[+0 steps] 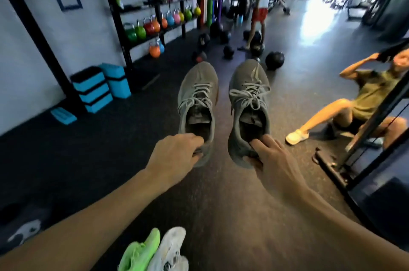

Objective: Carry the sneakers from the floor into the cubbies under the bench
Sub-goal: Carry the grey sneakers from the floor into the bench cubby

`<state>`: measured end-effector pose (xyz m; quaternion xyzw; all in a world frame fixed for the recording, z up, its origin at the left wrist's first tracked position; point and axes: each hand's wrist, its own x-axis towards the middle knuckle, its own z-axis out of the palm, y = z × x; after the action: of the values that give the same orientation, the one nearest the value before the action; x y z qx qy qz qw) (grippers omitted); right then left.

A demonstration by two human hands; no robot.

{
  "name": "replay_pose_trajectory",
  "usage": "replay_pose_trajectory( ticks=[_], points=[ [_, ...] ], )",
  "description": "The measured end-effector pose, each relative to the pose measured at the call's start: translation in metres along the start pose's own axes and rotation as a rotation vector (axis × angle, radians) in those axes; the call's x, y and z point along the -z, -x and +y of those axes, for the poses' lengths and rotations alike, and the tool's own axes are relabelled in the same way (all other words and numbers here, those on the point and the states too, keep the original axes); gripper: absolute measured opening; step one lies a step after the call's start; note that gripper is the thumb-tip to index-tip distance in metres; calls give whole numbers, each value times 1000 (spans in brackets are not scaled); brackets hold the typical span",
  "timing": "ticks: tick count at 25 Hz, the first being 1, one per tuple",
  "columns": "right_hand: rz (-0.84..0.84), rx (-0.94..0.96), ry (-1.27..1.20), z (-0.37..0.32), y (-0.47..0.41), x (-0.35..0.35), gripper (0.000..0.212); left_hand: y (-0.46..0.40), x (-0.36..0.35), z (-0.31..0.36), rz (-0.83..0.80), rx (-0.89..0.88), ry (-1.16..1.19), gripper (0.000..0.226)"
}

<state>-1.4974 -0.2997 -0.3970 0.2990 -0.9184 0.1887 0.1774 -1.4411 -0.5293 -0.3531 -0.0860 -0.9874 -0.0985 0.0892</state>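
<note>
I hold two grey lace-up sneakers out in front of me, above the dark gym floor, toes pointing away. My left hand (177, 153) pinches the heel collar of the left grey sneaker (198, 93). My right hand (272, 160) grips the heel of the right grey sneaker (250, 93), with fingers inside its opening. At the bottom edge of the view lie a neon green sneaker (141, 250) and a white sneaker (170, 248), side by side. No bench or cubbies are in sight.
A rack of coloured kettlebells (152, 27) lines the left wall, with blue step blocks (95, 89) beside it. Black medicine balls (274, 60) lie ahead. One person stands far ahead (259, 5); another sits at the right (365, 98) by a black machine frame (354, 160).
</note>
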Motion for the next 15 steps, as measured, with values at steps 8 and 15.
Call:
replay_pose_trajectory(
  ticks=[8,15],
  points=[
    [216,73,82,-90,-98,217,14,-24,245,34,337,-96,-127,17],
    [267,31,208,-150,-65,319,18,23,330,69,393,-187,-170,17]
  ],
)
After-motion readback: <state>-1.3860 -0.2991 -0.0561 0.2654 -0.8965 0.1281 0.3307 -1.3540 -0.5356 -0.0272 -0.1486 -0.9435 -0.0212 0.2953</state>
